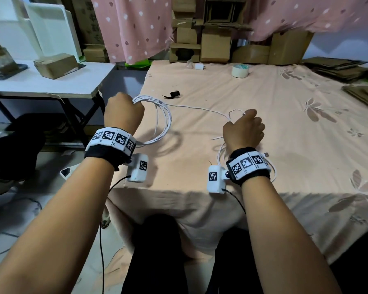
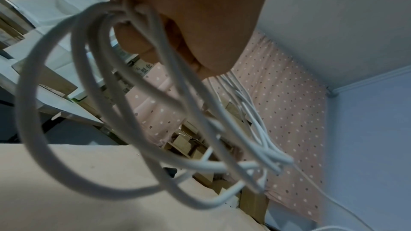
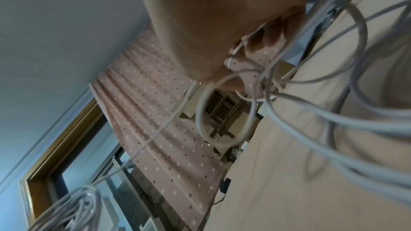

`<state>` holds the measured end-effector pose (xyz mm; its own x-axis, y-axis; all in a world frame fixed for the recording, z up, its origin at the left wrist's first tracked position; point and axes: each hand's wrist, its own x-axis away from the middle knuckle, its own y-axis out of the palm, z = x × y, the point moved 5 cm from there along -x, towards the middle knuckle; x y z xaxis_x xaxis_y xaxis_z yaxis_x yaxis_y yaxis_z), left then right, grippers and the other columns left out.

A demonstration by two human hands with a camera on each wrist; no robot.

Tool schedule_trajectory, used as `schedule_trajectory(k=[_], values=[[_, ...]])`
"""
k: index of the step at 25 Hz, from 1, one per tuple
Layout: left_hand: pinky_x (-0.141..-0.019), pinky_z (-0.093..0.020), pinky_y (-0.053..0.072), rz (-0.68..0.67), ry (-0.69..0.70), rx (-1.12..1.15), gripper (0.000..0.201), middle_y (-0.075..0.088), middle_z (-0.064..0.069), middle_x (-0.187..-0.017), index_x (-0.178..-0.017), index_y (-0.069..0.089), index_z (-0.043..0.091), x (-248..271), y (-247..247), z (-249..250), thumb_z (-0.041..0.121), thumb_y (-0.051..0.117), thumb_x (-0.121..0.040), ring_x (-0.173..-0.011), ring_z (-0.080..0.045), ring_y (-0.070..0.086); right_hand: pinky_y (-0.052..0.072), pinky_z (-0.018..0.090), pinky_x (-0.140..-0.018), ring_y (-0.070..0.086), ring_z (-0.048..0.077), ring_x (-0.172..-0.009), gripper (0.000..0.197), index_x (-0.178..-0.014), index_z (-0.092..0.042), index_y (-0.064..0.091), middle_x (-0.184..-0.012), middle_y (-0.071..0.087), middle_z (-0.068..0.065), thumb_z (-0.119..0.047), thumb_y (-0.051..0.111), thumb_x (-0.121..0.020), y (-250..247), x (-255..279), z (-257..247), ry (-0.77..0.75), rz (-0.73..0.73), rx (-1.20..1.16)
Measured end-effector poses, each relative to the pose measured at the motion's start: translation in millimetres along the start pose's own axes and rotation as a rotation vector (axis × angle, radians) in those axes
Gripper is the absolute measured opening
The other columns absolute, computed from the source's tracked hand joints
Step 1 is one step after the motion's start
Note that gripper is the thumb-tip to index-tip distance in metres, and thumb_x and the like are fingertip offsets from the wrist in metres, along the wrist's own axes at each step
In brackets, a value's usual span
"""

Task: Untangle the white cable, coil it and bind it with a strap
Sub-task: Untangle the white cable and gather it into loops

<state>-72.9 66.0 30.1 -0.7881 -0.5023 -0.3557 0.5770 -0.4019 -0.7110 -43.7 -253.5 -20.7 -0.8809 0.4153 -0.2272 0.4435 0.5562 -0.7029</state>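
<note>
My left hand (image 1: 123,110) is a fist gripping several hanging loops of the white cable (image 1: 165,122), raised above the table's left edge; the loops (image 2: 124,104) dangle below the palm (image 2: 200,24) in the left wrist view. A single strand (image 1: 200,108) runs from that coil across to my right hand (image 1: 245,128), which pinches a small tangled loop of the cable (image 3: 224,110) over the cloth. More loose cable (image 1: 221,153) trails under the right wrist. A black strap (image 1: 173,94) lies on the cloth beyond both hands.
The table wears a peach flowered cloth (image 1: 285,124). A tape roll (image 1: 239,71) and a white charger plug (image 1: 199,66) sit at its far edge. Flat cardboard (image 1: 338,67) is stacked at the far right, boxes (image 1: 216,47) behind, a white side table (image 1: 51,81) at left.
</note>
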Motion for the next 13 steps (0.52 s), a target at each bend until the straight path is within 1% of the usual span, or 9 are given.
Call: schedule_trajectory(k=[1, 2, 4, 5, 7, 8, 10, 12, 13], values=[[-0.060, -0.036, 0.041, -0.003, -0.003, 0.007, 0.025, 0.057, -0.021, -0.069, -0.067, 0.056, -0.004, 1, 1, 1, 0.016, 0.049, -0.081, -0.065, -0.042, 0.054, 0.028, 0.047, -0.108, 0.037, 0.040, -0.132, 0.061, -0.133, -0.012, 0.040, -0.140, 0.043, 0.019, -0.018, 0.062, -0.077, 4, 2, -1, 0.000, -0.079, 0.030], [-0.059, -0.035, 0.040, -0.013, 0.002, 0.014, 0.024, 0.055, -0.020, -0.067, -0.067, 0.056, -0.004, 3, 2, 4, 0.015, 0.048, -0.080, -0.063, -0.041, 0.052, 0.021, 0.048, -0.114, 0.028, 0.039, -0.139, 0.074, -0.139, -0.016, 0.035, -0.147, 0.033, 0.018, -0.022, 0.067, -0.073, 10, 6, -6, -0.052, -0.154, 0.059], [-0.056, -0.034, 0.037, -0.045, 0.041, 0.025, 0.022, 0.051, -0.019, -0.062, -0.064, 0.051, -0.003, 10, 9, 14, 0.014, 0.047, -0.078, -0.059, -0.040, 0.047, 0.007, 0.048, -0.123, 0.011, 0.030, -0.152, 0.091, -0.149, -0.025, 0.031, -0.161, 0.019, 0.014, -0.032, 0.071, -0.068, 25, 18, -28, -0.269, -0.277, 0.046], [-0.055, -0.033, 0.034, -0.063, 0.072, 0.026, 0.021, 0.048, -0.018, -0.059, -0.061, 0.047, -0.001, 14, 12, 20, 0.013, 0.047, -0.077, -0.058, -0.040, 0.044, 0.001, 0.047, -0.125, 0.007, 0.025, -0.155, 0.090, -0.151, -0.028, 0.033, -0.164, 0.017, 0.011, -0.035, 0.067, -0.068, 31, 28, -44, -0.389, -0.345, 0.004], [-0.052, -0.033, 0.029, -0.091, 0.141, 0.026, 0.023, 0.041, -0.015, -0.055, -0.057, 0.039, 0.004, 23, 16, 32, 0.013, 0.047, -0.077, -0.057, -0.038, 0.038, -0.004, 0.043, -0.126, 0.007, 0.017, -0.156, 0.085, -0.151, -0.029, 0.040, -0.165, 0.025, 0.003, -0.037, 0.054, -0.067, 40, 46, -70, -0.538, -0.480, -0.152], [-0.053, -0.033, 0.028, -0.098, 0.166, 0.027, 0.025, 0.039, -0.013, -0.054, -0.056, 0.037, 0.006, 27, 18, 38, 0.013, 0.048, -0.078, -0.057, -0.038, 0.038, -0.001, 0.041, -0.126, 0.013, 0.016, -0.155, 0.083, -0.150, -0.027, 0.043, -0.163, 0.032, 0.000, -0.035, 0.052, -0.068, 41, 52, -80, -0.574, -0.529, -0.273], [-0.054, -0.033, 0.026, -0.113, 0.217, 0.021, 0.031, 0.039, -0.008, -0.054, -0.056, 0.037, 0.010, 34, 18, 45, 0.015, 0.050, -0.085, -0.056, -0.036, 0.038, 0.022, 0.036, -0.122, 0.034, 0.016, -0.146, 0.074, -0.147, -0.022, 0.047, -0.152, 0.047, -0.002, -0.025, 0.059, -0.074, 41, 58, -90, -0.604, -0.573, -0.506], [-0.055, -0.034, 0.023, -0.098, 0.258, 0.028, 0.039, 0.037, -0.005, -0.053, -0.056, 0.037, 0.012, 38, 17, 47, 0.020, 0.052, -0.092, -0.056, -0.033, 0.035, 0.042, 0.030, -0.107, 0.055, 0.014, -0.127, 0.059, -0.137, -0.023, 0.056, -0.133, 0.063, -0.003, -0.014, 0.067, -0.079, 43, 58, -86, -0.582, -0.550, -0.519], [-0.055, -0.034, 0.022, -0.080, 0.262, 0.056, 0.044, 0.035, -0.004, -0.052, -0.055, 0.036, 0.013, 38, 15, 48, 0.022, 0.053, -0.094, -0.058, -0.034, 0.033, 0.048, 0.032, -0.099, 0.063, 0.015, -0.113, 0.045, -0.125, -0.023, 0.063, -0.117, 0.071, -0.003, -0.012, 0.068, -0.081, 45, 56, -82, -0.543, -0.522, -0.488]])
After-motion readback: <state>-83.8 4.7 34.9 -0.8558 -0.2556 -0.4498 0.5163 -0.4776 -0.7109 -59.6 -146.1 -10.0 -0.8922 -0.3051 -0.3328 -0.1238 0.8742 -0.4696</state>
